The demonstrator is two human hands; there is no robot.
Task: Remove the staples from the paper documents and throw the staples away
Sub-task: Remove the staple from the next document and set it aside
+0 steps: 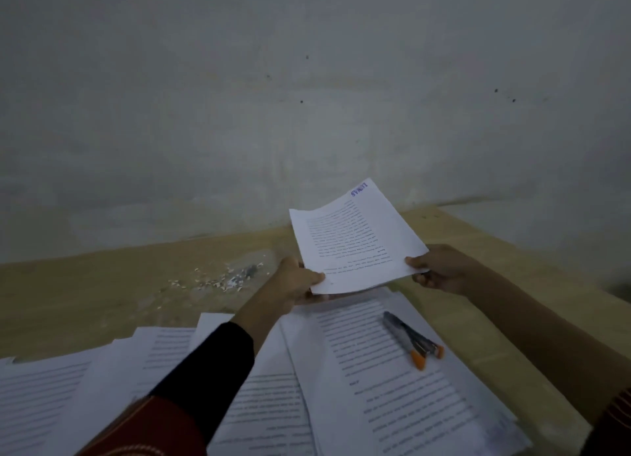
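A printed paper document [356,237] with a blue stamp at its far corner is held up above the table, tilted. My left hand [293,281] grips its near left corner and my right hand [440,267] grips its near right corner. I cannot make out a staple on it. Below lies a spread of more printed sheets [375,387], and a staple-removing tool [411,339] with orange-tipped handles rests on top of them. A small heap of removed staples and paper scraps [225,278] lies on the wooden table to the left of my left hand.
The wooden table [85,291] meets a plain grey wall [307,97] at its far edge. Its right edge [532,247] runs diagonally. More loose sheets [68,387] cover the near left of the table.
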